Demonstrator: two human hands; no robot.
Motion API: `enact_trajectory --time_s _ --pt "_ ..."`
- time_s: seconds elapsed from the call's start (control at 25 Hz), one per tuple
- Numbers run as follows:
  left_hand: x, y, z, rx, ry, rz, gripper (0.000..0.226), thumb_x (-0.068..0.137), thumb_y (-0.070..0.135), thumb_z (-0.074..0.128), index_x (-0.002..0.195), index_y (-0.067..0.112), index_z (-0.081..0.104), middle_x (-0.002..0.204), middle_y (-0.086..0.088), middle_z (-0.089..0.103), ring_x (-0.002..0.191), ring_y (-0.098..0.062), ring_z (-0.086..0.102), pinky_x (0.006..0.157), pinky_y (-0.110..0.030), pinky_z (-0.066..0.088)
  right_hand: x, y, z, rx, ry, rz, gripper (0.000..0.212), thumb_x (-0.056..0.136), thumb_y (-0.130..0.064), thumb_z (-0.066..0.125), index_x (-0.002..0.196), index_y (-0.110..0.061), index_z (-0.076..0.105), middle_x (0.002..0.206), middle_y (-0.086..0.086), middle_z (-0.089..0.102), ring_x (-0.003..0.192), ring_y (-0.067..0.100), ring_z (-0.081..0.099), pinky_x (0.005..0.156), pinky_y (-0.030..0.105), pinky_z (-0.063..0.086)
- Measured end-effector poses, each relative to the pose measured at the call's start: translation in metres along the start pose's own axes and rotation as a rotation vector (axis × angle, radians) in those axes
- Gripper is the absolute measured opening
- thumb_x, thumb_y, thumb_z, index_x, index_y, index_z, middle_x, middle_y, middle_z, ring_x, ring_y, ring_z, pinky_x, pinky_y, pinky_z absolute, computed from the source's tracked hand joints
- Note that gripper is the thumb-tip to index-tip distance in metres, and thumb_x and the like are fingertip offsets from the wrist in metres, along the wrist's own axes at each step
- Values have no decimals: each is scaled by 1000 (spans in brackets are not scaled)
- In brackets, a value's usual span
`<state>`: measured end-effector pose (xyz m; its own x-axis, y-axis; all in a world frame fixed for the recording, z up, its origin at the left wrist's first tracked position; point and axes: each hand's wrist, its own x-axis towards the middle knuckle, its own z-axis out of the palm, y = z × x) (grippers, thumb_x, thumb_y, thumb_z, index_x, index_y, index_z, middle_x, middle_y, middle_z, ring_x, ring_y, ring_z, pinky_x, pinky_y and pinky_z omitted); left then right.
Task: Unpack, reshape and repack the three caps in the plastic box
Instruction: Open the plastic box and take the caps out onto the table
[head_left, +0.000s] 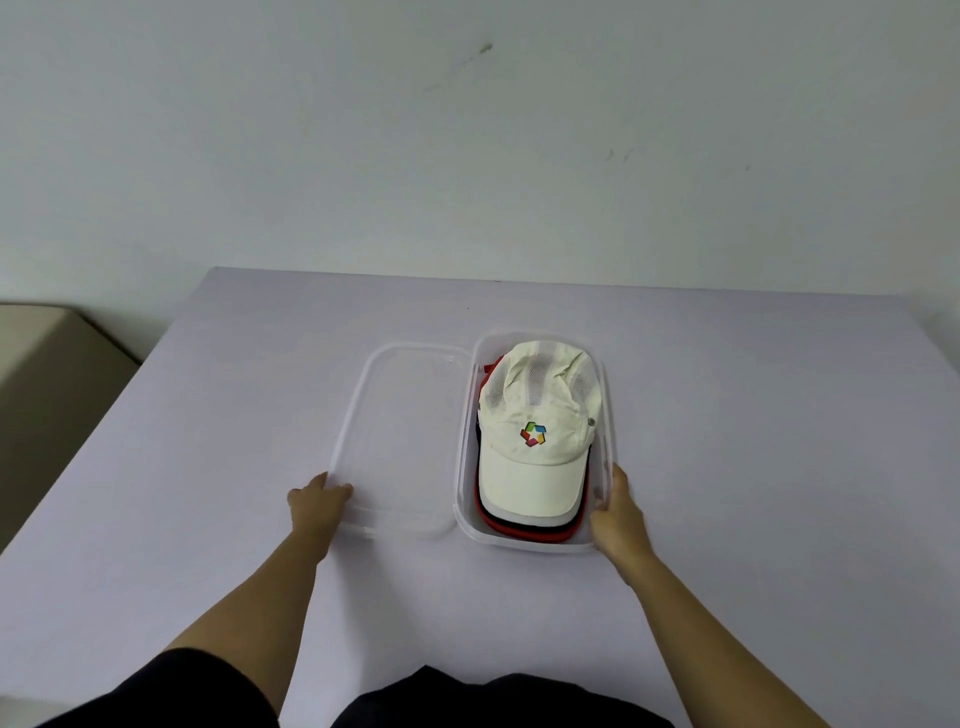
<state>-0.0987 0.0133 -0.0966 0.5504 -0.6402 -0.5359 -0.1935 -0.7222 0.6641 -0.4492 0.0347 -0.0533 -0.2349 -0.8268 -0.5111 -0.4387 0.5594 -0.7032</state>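
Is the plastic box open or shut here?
Open. Its clear lid lies flat on the table beside the plastic box, and the white cap on top of the stack inside is uncovered.

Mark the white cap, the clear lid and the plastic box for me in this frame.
white cap (535, 415), head view, on the front panel above the coloured logo.
clear lid (405, 431), head view, on its flat middle panel.
plastic box (607, 415), head view, on the right side wall.
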Motion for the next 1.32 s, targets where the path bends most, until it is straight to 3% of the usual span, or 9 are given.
enact_trajectory --time_s 0.2,0.4,0.52,0.64,0.76,1.0,1.12,1.24,1.32 --pt "-10 6 16 297 75 -95 38 89 12 41 125 6 51 131 -23 36 118 -40 34 79 -34 26 4 2 -1 -17 -12 -11 66 92 -1 33 148 -27 10 135 16 50 97 29 60 69 33 47" --pt "-21 12 14 335 109 -70 43 87 9 44 130 3 45 136 -20 25 122 -37 28 91 -37 33 0 1 0 -106 30 -39 64 93 -3 39 149 -17 11 143 17 41 121 33 48 89 32 43" --pt "-39 27 30 332 175 130 58 93 19 47 145 6 26 151 -19 15 133 -41 21 107 -49 31 -3 -4 3 -460 225 -422 68 90 -14 51 148 -12 15 157 13 16 144 28 18 114 34 22" --pt "-76 58 67 218 9 475 58 99 26 38 149 5 19 157 -16 18 143 -30 19 116 -40 19 1 -19 6 -686 -75 -738 76 81 -32 58 147 -20 21 159 2 5 147 20 2 119 40 15" --pt "-104 78 105 243 -181 603 61 100 33 33 151 9 9 159 -9 14 146 -24 17 117 -36 18 6 -34 7 -864 -288 -651 97 73 -49 68 148 -25 13 159 -1 -11 146 22 -14 118 49 16" --pt "-111 81 125 402 -134 471 54 101 23 25 151 14 5 159 -7 17 142 -28 29 110 -43 33 3 -67 16 -1255 -312 -624 99 72 -33 76 147 -18 13 154 25 4 141 46 6 109 49 31" --pt "-113 83 126 302 -111 446 53 101 23 26 150 11 11 149 -16 36 130 -34 44 101 -44 39 1 -76 14 -1229 -358 -546 97 74 -17 69 147 -22 6 153 23 5 139 49 8 100 48 41" --pt "-112 82 125 249 -75 411 48 100 24 25 144 3 27 130 -21 55 110 -40 55 85 -39 41 -3 -78 6 -1087 -132 -606 75 82 -3 48 147 -15 13 149 20 24 133 43 26 99 45 42" --pt "-113 80 123 198 -64 377 45 100 28 23 133 3 41 118 -22 61 106 -41 56 87 -42 43 0 -76 -4 -938 91 -748 59 83 1 28 142 -8 32 144 19 38 129 40 38 103 45 41"
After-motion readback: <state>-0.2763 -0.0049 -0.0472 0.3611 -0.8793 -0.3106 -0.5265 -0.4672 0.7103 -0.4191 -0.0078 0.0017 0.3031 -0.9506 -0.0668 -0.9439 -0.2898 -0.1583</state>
